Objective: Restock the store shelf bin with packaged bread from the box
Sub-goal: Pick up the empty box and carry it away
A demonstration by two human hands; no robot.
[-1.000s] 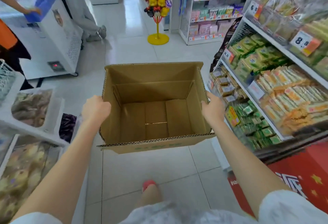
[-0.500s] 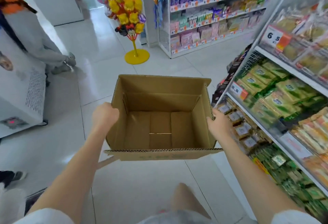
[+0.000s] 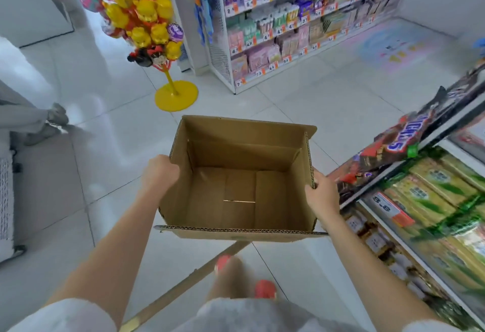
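An open brown cardboard box (image 3: 236,189) hangs in front of me above the tiled floor, and its inside is bare. My left hand (image 3: 160,171) grips its left wall near the top edge. My right hand (image 3: 321,195) grips the right wall, thumb over the rim. Packaged bread in green and yellow wrappers (image 3: 433,195) fills the shelf bins on my right, with an orange price tag (image 3: 391,207) on the shelf edge.
A yellow candy stand (image 3: 175,95) rises ahead on the left. A shelf unit (image 3: 288,27) of small goods stands ahead. Chocolate bars (image 3: 401,137) lie on the right shelf's end. Another person's legs and shoes (image 3: 49,121) are at far left beside a white freezer.
I have walked forward and turned right with the box held in both hands. The candy stand and far shelf have come closer, and the freezer has slid off to the left.
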